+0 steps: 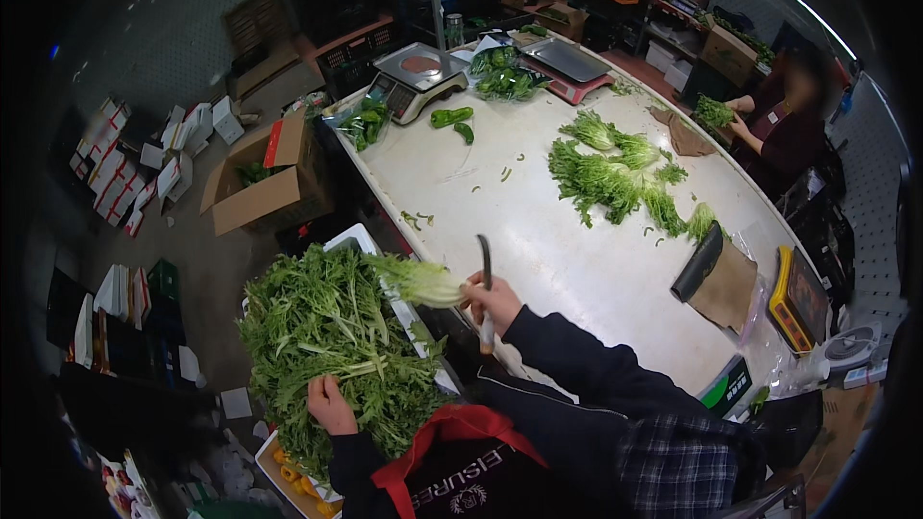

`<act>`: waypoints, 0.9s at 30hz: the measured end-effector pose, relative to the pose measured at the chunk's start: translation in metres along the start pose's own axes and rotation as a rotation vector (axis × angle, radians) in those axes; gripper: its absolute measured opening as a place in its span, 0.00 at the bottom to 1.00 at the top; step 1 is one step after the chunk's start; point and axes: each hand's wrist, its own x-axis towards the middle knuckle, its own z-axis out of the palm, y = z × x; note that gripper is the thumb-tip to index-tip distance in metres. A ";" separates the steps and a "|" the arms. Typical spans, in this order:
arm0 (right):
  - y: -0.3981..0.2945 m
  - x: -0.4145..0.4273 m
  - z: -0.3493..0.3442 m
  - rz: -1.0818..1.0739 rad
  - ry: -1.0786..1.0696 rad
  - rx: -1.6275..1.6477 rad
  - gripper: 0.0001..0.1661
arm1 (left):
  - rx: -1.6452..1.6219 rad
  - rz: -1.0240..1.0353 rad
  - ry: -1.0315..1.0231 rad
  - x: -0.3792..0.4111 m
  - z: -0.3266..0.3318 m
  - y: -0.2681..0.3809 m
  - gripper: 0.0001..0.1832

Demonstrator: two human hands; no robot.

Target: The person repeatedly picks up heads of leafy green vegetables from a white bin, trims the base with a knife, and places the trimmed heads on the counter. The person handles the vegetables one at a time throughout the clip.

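Note:
My right hand point(494, 300) grips a head of frisée-like leafy greens point(425, 282) by its pale root end, together with a knife point(486, 263) whose curved dark blade points away from me. The greens' leaves reach left over the rim of a white foam box point(411, 321). That box is heaped with more leafy greens point(324, 324). At the heap's near left side, my left hand point(332, 404) touches or holds some leaves, its fingers curled; whether it grips them is unclear. Several trimmed heads of greens point(613, 173) lie across the white table point(505, 209).
Green peppers point(452, 117), bagged peppers point(505, 76) and two scales point(414, 76) point(566, 61) stand at the table's far end. A cardboard box point(267, 180) is left. Right are a yellow-edged device point(797, 299) and a co-worker point(782, 115) holding greens. Yellow peppers point(292, 476) sit below the heap.

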 end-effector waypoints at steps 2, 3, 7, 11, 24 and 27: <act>-0.032 0.021 -0.025 -0.155 0.098 0.086 0.15 | -0.053 0.001 0.000 0.002 0.005 0.005 0.11; -0.052 0.027 -0.027 -0.238 0.131 0.094 0.18 | -0.054 -0.016 0.004 0.003 0.004 0.009 0.10; -0.102 0.024 -0.009 -0.418 0.146 0.201 0.34 | -0.057 -0.041 0.011 -0.003 0.004 0.014 0.10; -0.050 0.016 0.003 -0.214 -0.108 0.089 0.19 | -0.072 -0.052 -0.042 -0.005 0.006 0.020 0.10; 0.066 -0.016 0.028 0.161 -0.308 0.089 0.10 | -0.061 -0.027 -0.104 -0.011 0.004 0.007 0.13; 0.072 -0.017 0.029 0.187 -0.310 0.077 0.10 | -0.074 -0.035 -0.110 -0.010 0.006 0.007 0.13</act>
